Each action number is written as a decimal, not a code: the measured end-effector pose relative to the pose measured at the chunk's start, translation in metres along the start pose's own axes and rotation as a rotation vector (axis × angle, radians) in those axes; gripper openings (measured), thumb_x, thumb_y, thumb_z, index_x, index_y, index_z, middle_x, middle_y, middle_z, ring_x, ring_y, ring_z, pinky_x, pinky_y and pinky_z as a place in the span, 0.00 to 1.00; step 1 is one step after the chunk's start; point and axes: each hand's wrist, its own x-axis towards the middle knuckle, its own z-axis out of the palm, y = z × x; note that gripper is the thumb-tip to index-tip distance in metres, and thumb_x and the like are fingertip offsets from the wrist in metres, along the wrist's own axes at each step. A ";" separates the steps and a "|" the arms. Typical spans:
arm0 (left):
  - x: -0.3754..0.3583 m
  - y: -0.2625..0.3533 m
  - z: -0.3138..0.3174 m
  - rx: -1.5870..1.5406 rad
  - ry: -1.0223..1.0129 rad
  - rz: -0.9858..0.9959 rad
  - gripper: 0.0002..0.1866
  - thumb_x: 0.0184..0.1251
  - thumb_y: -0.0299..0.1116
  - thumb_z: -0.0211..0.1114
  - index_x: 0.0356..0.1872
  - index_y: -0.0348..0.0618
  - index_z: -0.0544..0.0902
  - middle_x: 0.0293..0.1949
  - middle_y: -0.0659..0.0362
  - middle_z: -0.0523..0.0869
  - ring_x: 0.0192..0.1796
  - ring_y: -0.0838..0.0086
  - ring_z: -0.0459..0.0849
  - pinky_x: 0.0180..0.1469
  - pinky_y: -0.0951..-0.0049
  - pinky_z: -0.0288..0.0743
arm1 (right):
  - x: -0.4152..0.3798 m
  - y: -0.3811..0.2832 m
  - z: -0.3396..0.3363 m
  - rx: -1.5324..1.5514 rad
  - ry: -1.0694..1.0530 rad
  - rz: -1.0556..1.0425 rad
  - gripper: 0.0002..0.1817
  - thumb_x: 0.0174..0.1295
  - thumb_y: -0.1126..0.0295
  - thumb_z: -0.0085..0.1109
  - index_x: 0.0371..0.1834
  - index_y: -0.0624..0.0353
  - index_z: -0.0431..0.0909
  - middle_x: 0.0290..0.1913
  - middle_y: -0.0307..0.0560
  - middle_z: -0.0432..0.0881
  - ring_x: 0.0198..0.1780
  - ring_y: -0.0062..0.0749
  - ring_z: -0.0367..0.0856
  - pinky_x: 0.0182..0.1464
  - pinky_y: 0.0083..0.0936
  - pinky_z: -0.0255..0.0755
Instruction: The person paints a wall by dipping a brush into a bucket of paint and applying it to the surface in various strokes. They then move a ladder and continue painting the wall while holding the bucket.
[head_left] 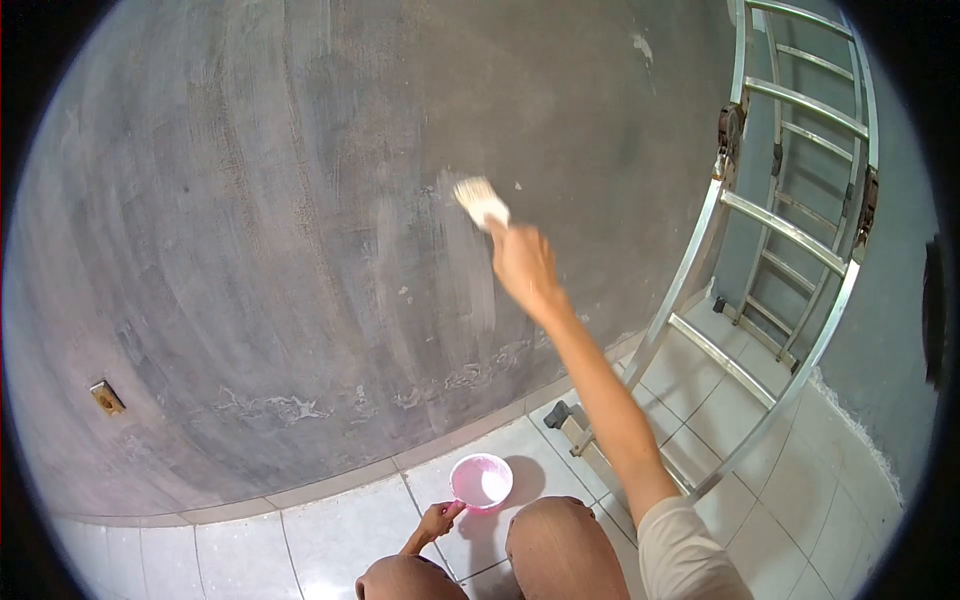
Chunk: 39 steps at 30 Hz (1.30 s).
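My right hand is closed around a paintbrush with pale bristles, raised against the dark grey wall. The bristles point up and to the left, right at the wall's surface. Streaky whitish strokes cover the wall left of the brush, while the part to its right looks darker and plainer. Low down, my left hand grips a pink cup by its side; white liquid shows inside it. The cup is close over the tiled floor, in front of my knees.
An aluminium folding ladder stands on the right, close to my right arm. White floor tiles run along the wall's foot. A small socket plate sits low on the wall at left. Another grey wall borders the right side.
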 end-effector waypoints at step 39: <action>0.009 -0.008 0.000 -0.014 -0.019 -0.028 0.25 0.65 0.56 0.55 0.47 0.44 0.81 0.14 0.66 0.69 0.13 0.84 0.63 0.13 0.80 0.58 | 0.013 0.059 -0.031 0.068 0.091 0.069 0.13 0.60 0.75 0.48 0.45 0.55 0.80 0.31 0.63 0.80 0.33 0.56 0.80 0.35 0.44 0.75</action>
